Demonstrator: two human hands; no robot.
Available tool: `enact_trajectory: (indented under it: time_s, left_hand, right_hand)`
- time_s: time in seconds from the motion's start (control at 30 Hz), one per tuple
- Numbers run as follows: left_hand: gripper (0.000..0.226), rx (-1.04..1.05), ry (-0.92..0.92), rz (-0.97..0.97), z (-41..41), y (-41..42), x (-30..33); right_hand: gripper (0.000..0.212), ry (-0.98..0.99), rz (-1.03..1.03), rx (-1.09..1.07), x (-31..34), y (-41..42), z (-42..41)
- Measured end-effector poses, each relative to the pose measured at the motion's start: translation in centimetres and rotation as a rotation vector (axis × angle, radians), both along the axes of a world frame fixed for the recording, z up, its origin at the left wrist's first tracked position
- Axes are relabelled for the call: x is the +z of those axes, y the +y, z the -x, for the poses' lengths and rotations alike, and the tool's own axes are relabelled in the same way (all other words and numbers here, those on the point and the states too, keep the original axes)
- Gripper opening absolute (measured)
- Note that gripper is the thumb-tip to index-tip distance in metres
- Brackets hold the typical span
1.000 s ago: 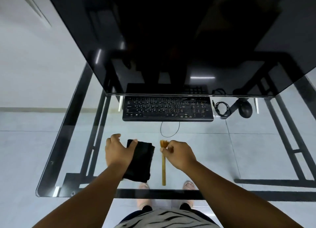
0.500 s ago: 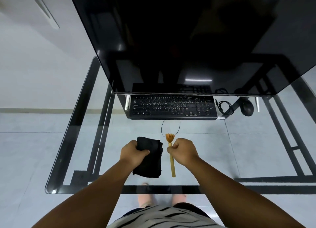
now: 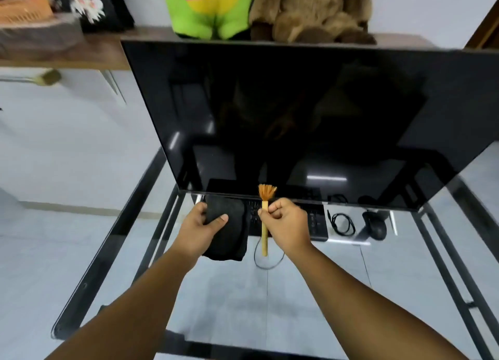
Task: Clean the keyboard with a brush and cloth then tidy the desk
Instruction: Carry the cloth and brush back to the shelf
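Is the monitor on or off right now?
Off, it seems: the monitor screen is uniformly black, showing only reflections of ceiling lights and the desk.

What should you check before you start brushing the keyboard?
1. Brush held in right hand: ok.
2. Bristles point up, away from the person: ok.
3. Cloth held in left hand: ok.
4. Keyboard fully in view: not ok, the hands and cloth cover much of it.
5. Mouse and cable off the keys: ok.
6. Dust on the keys: cannot tell.
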State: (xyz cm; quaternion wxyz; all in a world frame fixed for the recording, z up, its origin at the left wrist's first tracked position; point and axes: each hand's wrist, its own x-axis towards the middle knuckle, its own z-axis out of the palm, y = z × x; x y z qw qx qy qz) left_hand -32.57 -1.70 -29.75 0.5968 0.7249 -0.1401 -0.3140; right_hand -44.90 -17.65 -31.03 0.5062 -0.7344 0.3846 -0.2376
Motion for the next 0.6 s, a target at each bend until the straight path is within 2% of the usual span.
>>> enact_trajectory:
  time_s: [0.23, 0.6]
  left_hand:
    - [0.024, 0.028, -0.139, 0.228, -2.0, 0.4, 8.9]
    - [0.025, 0.098, -0.291, 0.474, -11.2, 3.2, 22.9]
  right_hand:
    - [0.021, -0.248, 0.106, 0.055, 8.4, -1.0, -3.5]
    - [0.026, -0.441, 0.235, 0.089, 21.9, 1.1, -14.4]
